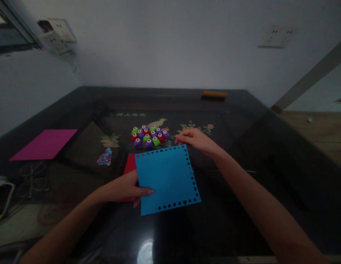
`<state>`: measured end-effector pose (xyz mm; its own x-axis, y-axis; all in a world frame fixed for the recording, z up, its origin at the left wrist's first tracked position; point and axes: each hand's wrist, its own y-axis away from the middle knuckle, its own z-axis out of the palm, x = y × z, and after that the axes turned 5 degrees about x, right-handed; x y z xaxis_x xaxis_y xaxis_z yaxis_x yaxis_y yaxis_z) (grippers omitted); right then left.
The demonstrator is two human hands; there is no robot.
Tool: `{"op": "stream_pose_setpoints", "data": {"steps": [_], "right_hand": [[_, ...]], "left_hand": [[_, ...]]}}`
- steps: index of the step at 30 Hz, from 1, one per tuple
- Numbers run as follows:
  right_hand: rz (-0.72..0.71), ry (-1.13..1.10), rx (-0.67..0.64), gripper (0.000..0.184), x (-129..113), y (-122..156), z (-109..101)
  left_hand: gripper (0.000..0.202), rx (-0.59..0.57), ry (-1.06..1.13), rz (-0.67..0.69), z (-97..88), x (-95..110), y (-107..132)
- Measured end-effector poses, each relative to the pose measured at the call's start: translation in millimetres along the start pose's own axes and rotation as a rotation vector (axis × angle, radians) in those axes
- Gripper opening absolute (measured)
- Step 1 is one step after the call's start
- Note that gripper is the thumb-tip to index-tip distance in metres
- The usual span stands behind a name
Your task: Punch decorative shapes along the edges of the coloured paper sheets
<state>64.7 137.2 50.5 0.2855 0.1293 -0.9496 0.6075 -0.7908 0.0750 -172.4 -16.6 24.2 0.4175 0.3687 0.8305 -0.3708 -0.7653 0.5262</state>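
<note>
One blue sheet (pixel 164 176), clasped by the left hand (pixel 127 187), overlaps a red sheet (pixel 130 164) above the tabletop (pixel 217 227); whether the grip of the right hand (pixel 196 139), near the blue corner, is closed cannot be told.

I face a plain, pale blue-grey wall (pixel 170 47), dimly lit, with a 2nd pale wall (pixel 29 80) meeting it on my left. A dark-framed window (pixel 10 40) cuts into the upper left corner, and near it sits a white plastic socket plate (pixel 62 30). Another white rectangular socket plate (pixel 277 36) is set high on the wall to my right. Before me spreads a glossy black table (pixel 242 110), printed with pale flowers, a bird and 4 characters; a bright patch of light reflects near its front edge. Beyond a slanting grey-brown strip (pixel 310 71), brown wood-look flooring (pixel 319 132) shows at right.
</note>
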Motion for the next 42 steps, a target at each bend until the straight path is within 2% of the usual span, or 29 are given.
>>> {"op": "stream_pose_setpoints", "data": {"steps": [4, 12, 21, 27, 36, 39, 42], "right_hand": [[-0.033, 0.137, 0.082, 0.022, 8.7, -9.3, 8.3], [-0.198, 0.511, 0.311, 0.013, 22.1, -39.5, 44.9], [-0.297, 0.810, 0.338, 0.023, 17.1, -53.0, 63.5], [-0.302, 0.864, 0.329, 0.022, 19.4, -48.5, 66.0], [-0.292, 0.809, 0.288, 0.017, 31.4, -25.7, 50.9], [-0.265, 0.795, 0.293, 0.023, 35.7, -19.6, 48.0], [-0.239, 0.808, 0.309, 0.032, 37.9, -16.5, 50.1]], "left_hand": [[0.053, -0.038, -0.017, 0.041, 3.3, 1.0, 1.7], [0.048, -0.116, -0.025, 0.073, 10.4, 3.7, 4.0], [0.061, -0.117, 0.004, 0.085, 11.0, 9.1, 7.6], [0.058, -0.127, 0.010, 0.097, 13.6, 8.6, 5.9], [0.056, -0.122, 0.022, 0.118, 14.8, 1.4, 1.9], [0.065, -0.121, 0.033, 0.093, 15.9, 0.5, 1.1], [0.062, -0.121, 0.037, 0.064, 16.3, 0.6, 0.8]]}}
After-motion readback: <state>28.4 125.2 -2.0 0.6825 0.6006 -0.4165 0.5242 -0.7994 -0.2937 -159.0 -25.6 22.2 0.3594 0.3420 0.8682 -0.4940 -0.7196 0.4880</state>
